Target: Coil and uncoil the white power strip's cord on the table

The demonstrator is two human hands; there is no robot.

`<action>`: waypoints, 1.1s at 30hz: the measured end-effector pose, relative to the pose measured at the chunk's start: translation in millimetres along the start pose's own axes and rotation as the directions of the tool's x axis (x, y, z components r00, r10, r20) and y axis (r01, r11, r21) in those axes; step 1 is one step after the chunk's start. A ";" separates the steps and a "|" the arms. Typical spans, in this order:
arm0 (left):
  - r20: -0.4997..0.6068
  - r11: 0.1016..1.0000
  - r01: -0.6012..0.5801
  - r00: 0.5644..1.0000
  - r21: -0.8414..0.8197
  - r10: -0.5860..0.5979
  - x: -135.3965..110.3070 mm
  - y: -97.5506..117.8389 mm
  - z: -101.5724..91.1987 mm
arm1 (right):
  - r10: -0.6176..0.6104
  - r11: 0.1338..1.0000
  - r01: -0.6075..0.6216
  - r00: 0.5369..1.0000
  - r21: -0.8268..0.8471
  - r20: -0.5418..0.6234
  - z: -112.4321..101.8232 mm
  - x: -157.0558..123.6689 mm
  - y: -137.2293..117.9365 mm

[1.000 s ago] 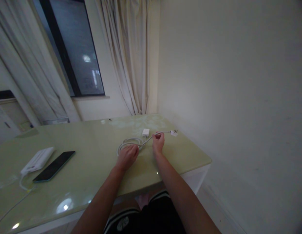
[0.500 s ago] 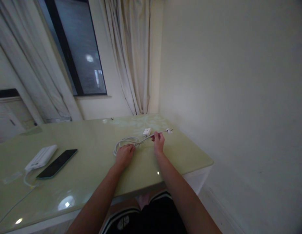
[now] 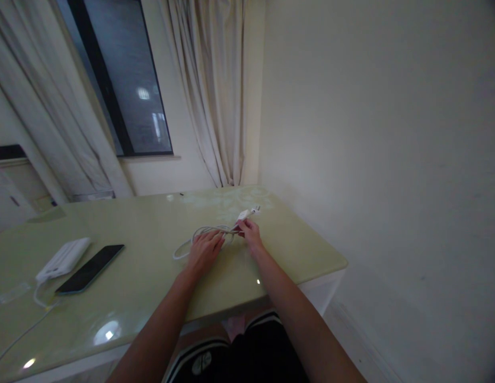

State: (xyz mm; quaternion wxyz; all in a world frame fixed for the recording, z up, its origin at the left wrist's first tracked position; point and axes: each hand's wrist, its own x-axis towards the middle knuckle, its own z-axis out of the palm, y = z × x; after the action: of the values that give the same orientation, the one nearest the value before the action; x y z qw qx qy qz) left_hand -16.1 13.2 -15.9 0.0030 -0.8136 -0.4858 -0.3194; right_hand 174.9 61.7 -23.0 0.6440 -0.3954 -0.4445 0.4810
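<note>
A white cord (image 3: pixel 181 251) lies in loose loops on the table, right of the middle. My left hand (image 3: pixel 206 249) is closed over the loops, its fingers bent around them. The fingers of my right hand (image 3: pixel 248 232) pinch the cord just right of the coil. Beyond the right fingertips are a white socket block (image 3: pixel 243 215) and a plug (image 3: pixel 255 209) with metal prongs, close beside each other. Part of the coil is hidden under my left hand.
On the left of the greenish table (image 3: pixel 151 287) lie a black phone (image 3: pixel 90 269) and a white power bank (image 3: pixel 65 259) with a white cable (image 3: pixel 22 331). A small dark object (image 3: pixel 181 194) sits by the back edge. A wall (image 3: pixel 371 159) rises along the right.
My right hand has moved left, toward the coil, bringing the plug in beside the socket block. The left hand stays on the loops, and one loop now reaches farther left.
</note>
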 end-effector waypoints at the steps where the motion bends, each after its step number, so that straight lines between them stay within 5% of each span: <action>1: -0.022 0.999 -0.012 1.000 -0.043 0.011 0.3 0.7 0.6 | -0.015 0.999 0.016 0.999 -0.032 0.035 0.8 -0.9 1.0; 6: -0.100 0.978 -0.009 0.995 -0.207 -0.012 2.2 2.9 4.3 | -0.136 0.972 0.154 0.985 -0.175 0.110 5.6 -3.6 3.7; 10: 0.039 0.955 0.168 0.986 -0.246 -0.164 2.3 9.4 11.9 | -0.217 0.956 0.220 0.975 -0.193 0.039 8.8 -4.6 1.6; 13: 0.105 0.934 0.250 0.967 -0.256 -0.230 1.9 14.2 15.3 | -0.132 0.987 0.127 0.990 -0.093 -0.051 9.8 -4.3 0.4; 17: -0.003 0.940 0.280 0.958 -0.193 -0.286 1.7 16.6 12.5 | -0.025 0.997 0.038 0.979 0.063 -0.204 10.4 -3.6 1.4; 21: -0.107 0.935 0.275 0.947 -0.225 -0.304 2.8 17.5 9.5 | -0.082 0.993 0.104 0.951 0.059 -0.299 11.2 -3.6 3.9; 27: -0.113 0.894 0.280 0.935 -0.351 -0.337 3.8 13.4 10.9 | -0.166 0.983 0.182 0.914 0.008 -0.371 6.4 -3.2 4.2; 30: -0.120 0.930 0.247 0.950 -0.273 -0.287 2.1 8.7 13.1 | -0.197 0.980 0.196 0.920 -0.035 -0.339 3.8 -3.3 1.5; 33: -0.069 0.953 0.230 0.966 -0.197 -0.247 -0.1 6.5 14.4 | -0.247 0.966 0.228 0.955 -0.125 -0.167 5.0 -4.1 0.8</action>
State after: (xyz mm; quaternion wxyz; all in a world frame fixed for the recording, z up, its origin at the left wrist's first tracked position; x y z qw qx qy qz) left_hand -3.5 14.3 -25.4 -0.0897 -0.7298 -0.5476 -0.3993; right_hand 169.3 58.3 -23.1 0.7131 -0.4144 -0.4532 0.3383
